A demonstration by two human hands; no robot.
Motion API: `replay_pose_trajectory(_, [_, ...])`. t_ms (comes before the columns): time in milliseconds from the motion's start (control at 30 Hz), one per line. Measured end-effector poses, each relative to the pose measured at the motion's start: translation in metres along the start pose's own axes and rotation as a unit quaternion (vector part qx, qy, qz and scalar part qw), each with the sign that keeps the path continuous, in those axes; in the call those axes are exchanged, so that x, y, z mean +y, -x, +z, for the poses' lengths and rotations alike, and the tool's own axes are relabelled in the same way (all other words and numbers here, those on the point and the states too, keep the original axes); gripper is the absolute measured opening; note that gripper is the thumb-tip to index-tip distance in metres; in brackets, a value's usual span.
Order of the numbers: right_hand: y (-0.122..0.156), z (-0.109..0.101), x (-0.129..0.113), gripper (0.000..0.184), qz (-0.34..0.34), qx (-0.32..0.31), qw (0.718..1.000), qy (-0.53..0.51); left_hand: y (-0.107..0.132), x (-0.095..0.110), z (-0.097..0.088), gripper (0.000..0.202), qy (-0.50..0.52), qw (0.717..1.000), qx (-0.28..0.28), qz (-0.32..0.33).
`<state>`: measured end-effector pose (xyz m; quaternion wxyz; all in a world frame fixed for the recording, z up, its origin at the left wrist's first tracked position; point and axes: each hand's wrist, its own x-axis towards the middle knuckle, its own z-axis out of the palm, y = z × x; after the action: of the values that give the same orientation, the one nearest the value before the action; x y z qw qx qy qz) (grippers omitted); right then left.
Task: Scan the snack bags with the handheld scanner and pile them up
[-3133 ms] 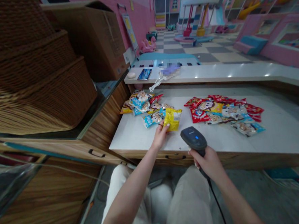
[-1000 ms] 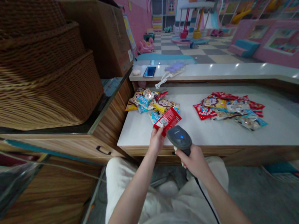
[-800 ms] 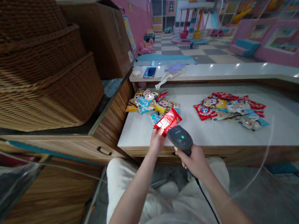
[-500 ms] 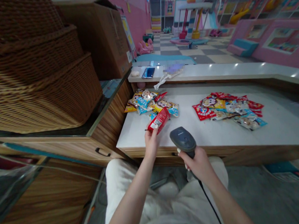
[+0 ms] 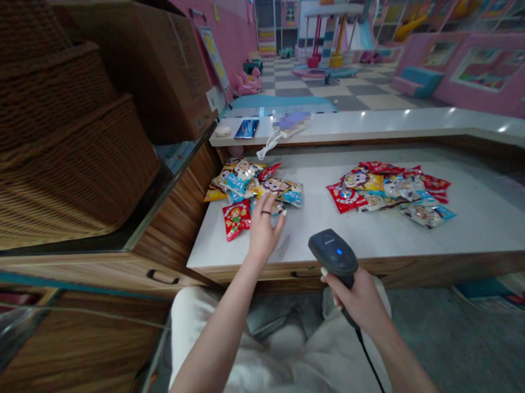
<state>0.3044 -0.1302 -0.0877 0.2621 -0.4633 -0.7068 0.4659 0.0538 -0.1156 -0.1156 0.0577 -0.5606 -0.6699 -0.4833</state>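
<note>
My right hand (image 5: 360,297) is wrapped round the handle of a dark barcode scanner (image 5: 332,251), which shows a blue light on top. A black cable runs down from its grip. Over the front of the left pile of snack bags (image 5: 243,177), my left hand (image 5: 264,229) spreads its fingers, holding nothing. Its fingertips overlap a blue and white bag; whether they touch it I cannot tell. Just left of this hand, a red snack bag (image 5: 236,219) lies on the white desk (image 5: 292,242). A second pile of snack bags (image 5: 391,188) lies farther right.
A raised white ledge (image 5: 351,126) behind the desk carries a phone (image 5: 246,129), a small white case (image 5: 223,131) and a white cable (image 5: 269,145). Wicker baskets (image 5: 65,167) and a cardboard box (image 5: 148,67) stand at the left. Drawers run below the desk top.
My left hand has let go of the red snack bag, which now lies on the desk by the left pile, and its fingers have opened. The scanner's blue light has come on.
</note>
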Motion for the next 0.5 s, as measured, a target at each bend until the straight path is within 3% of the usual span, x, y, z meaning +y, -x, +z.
replay_pose_trajectory(67, [0.000, -0.006, 0.002, 0.028, 0.000, 0.017, 1.000, 0.003, -0.015, 0.025, 0.038, 0.055, 0.053, 0.994, -0.085, 0.037])
replay_pose_trajectory(167, [0.000, -0.013, 0.008, 0.027, 0.009, 0.033, 0.999, -0.014, -0.035, 0.054, 0.104, 0.066, 0.044, 0.975, -0.208, 0.070])
replay_pose_trajectory(300, [0.000, -0.020, 0.015, 0.029, 0.024, 0.038, 0.999, -0.021, -0.052, 0.073, 0.173, 0.081, -0.025, 0.966, -0.253, 0.048])
replay_pose_trajectory(400, [0.000, -0.024, 0.018, 0.031, 0.022, 0.035, 0.999, -0.010, -0.056, 0.074, 0.193, 0.077, -0.051, 0.964, -0.260, 0.034])
replay_pose_trajectory(500, [0.000, -0.026, 0.021, 0.032, 0.018, 0.035, 0.999, 0.000, -0.053, 0.069, 0.186, 0.067, -0.051, 0.963, -0.263, 0.028])
